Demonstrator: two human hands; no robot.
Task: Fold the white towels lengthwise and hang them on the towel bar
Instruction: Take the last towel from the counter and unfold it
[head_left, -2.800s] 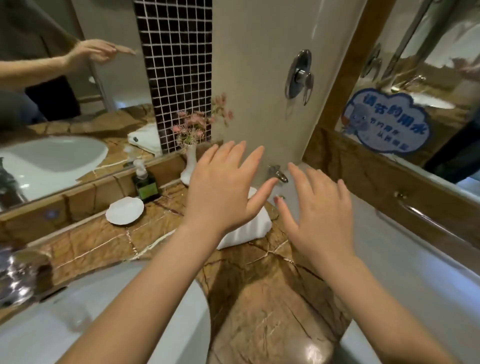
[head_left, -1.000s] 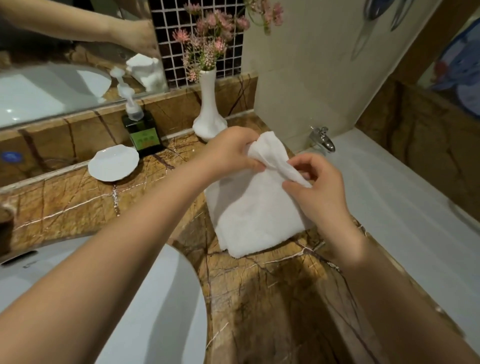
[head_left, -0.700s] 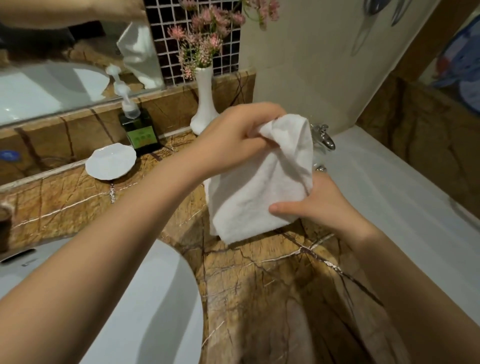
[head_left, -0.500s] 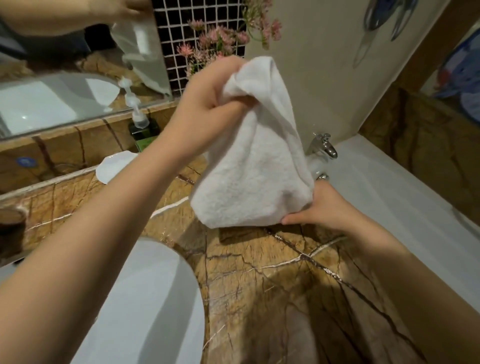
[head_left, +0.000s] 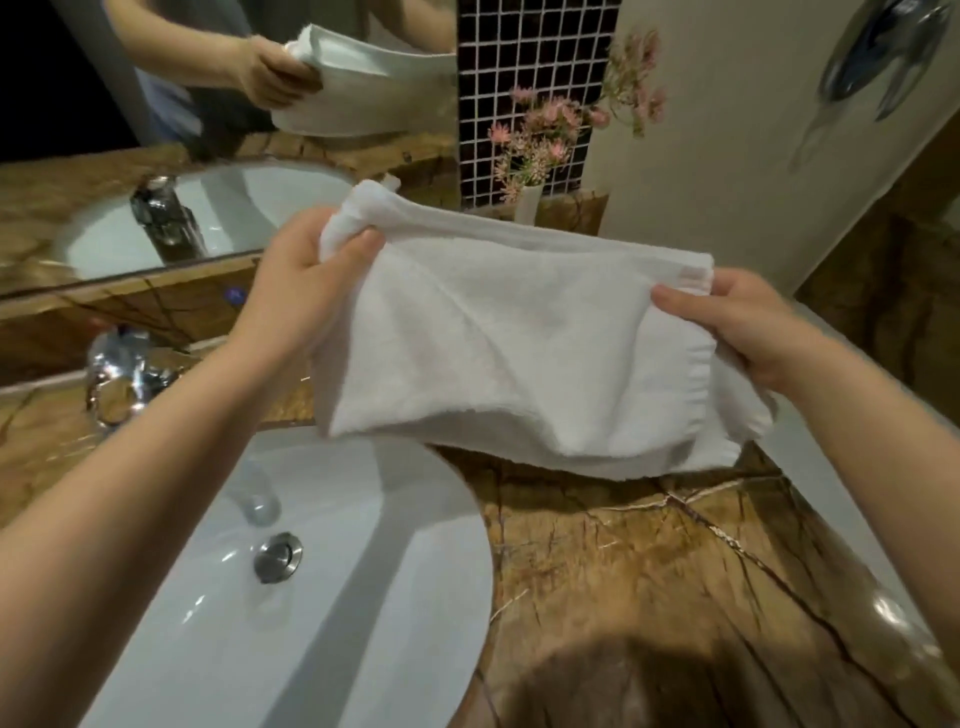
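A white towel (head_left: 519, 353) hangs spread in the air above the brown marble counter (head_left: 649, 561), doubled over so two layers show at its lower edge. My left hand (head_left: 306, 291) grips its upper left corner, thumb on the front. My right hand (head_left: 748, 322) pinches its upper right corner. The towel stretches between them, sagging in the middle. No towel bar shows in this view.
A white sink (head_left: 311, 571) with a chrome drain (head_left: 278, 556) lies below left, its chrome tap (head_left: 117, 379) behind. A vase of pink flowers (head_left: 535, 156) stands by the black tiled strip. The mirror (head_left: 182, 130) reflects the towel. A white tub rim (head_left: 852, 457) runs along the right.
The towel was lifted off the counter and opened out wide between both hands. My right hand moved from its lower edge to the upper right corner. The view shifted left toward the sink.
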